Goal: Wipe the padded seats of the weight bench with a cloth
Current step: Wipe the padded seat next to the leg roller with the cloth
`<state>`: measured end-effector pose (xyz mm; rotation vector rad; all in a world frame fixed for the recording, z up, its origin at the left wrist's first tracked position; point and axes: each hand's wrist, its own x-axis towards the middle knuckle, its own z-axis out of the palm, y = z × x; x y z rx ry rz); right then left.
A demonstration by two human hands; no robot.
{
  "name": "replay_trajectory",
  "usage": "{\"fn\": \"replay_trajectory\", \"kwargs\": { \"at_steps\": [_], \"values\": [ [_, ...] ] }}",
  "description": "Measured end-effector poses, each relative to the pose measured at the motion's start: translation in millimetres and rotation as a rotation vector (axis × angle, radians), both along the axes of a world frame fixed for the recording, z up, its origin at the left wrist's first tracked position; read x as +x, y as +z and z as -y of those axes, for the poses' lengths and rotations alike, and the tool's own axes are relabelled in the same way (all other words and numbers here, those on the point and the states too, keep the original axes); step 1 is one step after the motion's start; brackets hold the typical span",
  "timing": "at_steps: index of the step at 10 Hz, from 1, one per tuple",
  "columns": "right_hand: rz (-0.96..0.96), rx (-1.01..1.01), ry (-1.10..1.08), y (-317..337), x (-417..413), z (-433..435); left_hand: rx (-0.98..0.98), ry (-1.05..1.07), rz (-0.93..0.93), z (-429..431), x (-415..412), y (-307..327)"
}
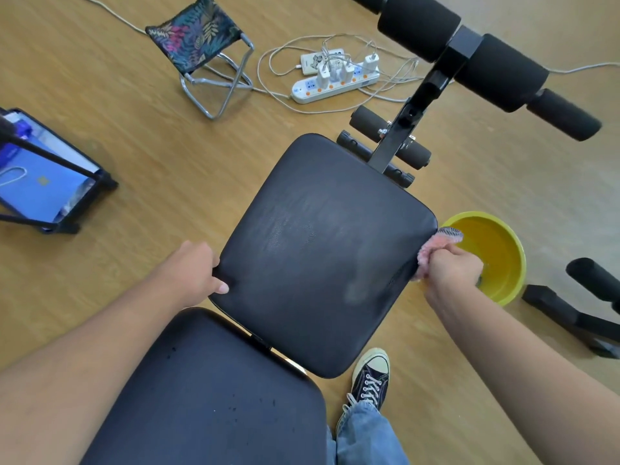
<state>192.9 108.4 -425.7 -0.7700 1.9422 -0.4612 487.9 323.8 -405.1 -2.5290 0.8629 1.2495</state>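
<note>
Two black pads (322, 250) streaked damp, right grip (451, 273) clutching pink cloth (436, 245), left grip (198, 273) clasping edge.

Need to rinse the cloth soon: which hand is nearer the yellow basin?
Right. The right hand holds the pink cloth at the seat pad's right edge, just beside the yellow basin. The left hand holds the pad's far left edge.

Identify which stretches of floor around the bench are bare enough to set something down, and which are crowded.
Bare wood lies between the tablet stand, the folding stool and the seat pad. It is crowded around the power strip with its cables, and right of the pad by the yellow basin.
</note>
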Motion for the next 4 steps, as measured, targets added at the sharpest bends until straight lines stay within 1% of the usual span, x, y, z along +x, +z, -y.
{"fn": "replay_trajectory", "kwargs": {
  "at_steps": [1,2,3,4],
  "values": [
    [-0.054,-0.119,0.047,0,-4,3,0.017,0.008,0.042,-1,-1,0],
    [-0.023,-0.075,0.208,18,-12,4,0.032,0.024,0.061,-3,-8,4],
    [-0.080,0.022,0.454,40,-26,2,0.056,0.116,0.177,3,-25,14],
    [-0.194,0.079,0.566,76,-57,14,-0.060,0.279,0.298,18,-65,37]
  ]
}}
